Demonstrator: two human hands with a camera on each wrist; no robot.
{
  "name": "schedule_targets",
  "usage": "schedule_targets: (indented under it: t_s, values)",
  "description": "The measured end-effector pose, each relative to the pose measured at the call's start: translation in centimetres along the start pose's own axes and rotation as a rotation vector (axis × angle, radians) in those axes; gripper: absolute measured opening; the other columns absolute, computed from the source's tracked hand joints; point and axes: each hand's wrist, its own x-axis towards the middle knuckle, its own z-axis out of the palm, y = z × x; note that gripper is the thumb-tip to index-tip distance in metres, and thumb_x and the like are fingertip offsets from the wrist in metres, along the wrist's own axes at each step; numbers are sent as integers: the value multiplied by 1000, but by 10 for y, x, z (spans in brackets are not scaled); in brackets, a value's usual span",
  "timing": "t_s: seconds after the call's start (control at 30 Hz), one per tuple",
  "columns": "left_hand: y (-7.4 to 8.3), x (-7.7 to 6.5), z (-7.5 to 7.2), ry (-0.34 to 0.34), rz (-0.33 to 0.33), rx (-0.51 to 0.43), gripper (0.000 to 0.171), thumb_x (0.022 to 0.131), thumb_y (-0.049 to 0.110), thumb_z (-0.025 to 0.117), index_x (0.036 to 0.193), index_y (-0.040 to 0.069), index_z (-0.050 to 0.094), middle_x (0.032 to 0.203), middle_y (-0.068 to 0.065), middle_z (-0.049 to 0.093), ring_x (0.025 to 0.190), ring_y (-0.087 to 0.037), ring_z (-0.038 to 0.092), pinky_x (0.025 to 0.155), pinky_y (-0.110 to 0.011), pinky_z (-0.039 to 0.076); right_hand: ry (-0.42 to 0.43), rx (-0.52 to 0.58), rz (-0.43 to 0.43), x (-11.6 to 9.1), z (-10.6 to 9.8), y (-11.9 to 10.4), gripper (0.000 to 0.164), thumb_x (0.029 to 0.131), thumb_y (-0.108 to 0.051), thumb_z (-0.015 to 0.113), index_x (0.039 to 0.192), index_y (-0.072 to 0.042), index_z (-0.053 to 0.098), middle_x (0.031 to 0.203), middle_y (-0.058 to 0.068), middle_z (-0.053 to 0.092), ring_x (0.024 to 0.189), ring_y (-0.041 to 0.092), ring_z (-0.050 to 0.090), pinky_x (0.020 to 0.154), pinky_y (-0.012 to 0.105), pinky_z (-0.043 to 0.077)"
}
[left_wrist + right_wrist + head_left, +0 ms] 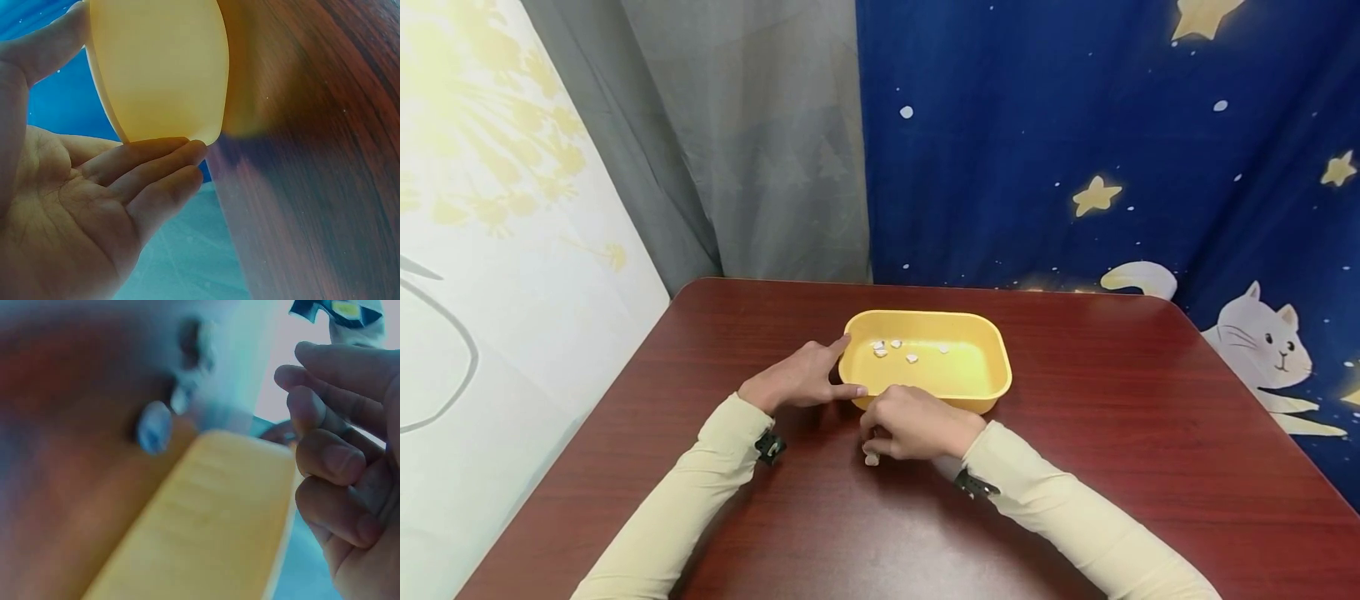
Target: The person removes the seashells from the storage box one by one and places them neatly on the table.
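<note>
A yellow plastic basin (951, 392) stands upright on the table, with several small whitish lumps (912, 358) lying inside, mostly toward its left. At the basin's left end is my left hand (801, 377). Its thumb and a finger are spread along the rim, and in the left wrist view straight fingers (159, 181) lie against the basin's outer wall. Just in front of the basin, low over the table, is my right hand (917, 423), fingers bent and nothing visible between them. Small pale pieces (871, 458) show right by its fingertips; they appear blurred as lumps (154, 428) in the right wrist view.
The dark red wooden table (1075, 375) reaches left, right and toward me. A blue starry curtain (1000, 167) and a grey curtain (760, 142) hang behind its far edge. A white patterned panel (490, 250) stands on the left.
</note>
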Motion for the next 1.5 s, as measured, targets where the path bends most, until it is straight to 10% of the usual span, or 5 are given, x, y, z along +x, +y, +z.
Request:
schedule_targets:
  t_s: [0.23, 0.73, 1.5]
  values:
    - [-1, 0, 0, -2, -6, -4, 101, 89, 59, 67, 156, -4, 26, 128, -25, 65, 109, -22, 66, 100, -42, 53, 40, -19, 30, -1, -34, 16, 8, 90, -24, 75, 83, -19, 75, 72, -11, 66, 68, 4, 55, 68, 24, 50]
    - [0, 1, -2, -26, -31, -26, 103, 88, 61, 67, 158, -1, 24, 132, -24, 62, 113, -24, 62, 103, -44, 51, -20, 1, 178, 12, -81, 67, 9, 90, -21, 73, 82, -19, 74, 69, -7, 63, 65, 7, 54, 61, 24, 45]
    - [1, -1, 0, -11, 3, -19, 100, 88, 58, 68, 157, -2, 26, 118, -21, 69, 104, -21, 66, 98, -41, 53, -135, -14, 318, 69, -40, 118, 14, 84, -4, 71, 95, -11, 78, 90, 3, 73, 79, 15, 62, 73, 29, 54]
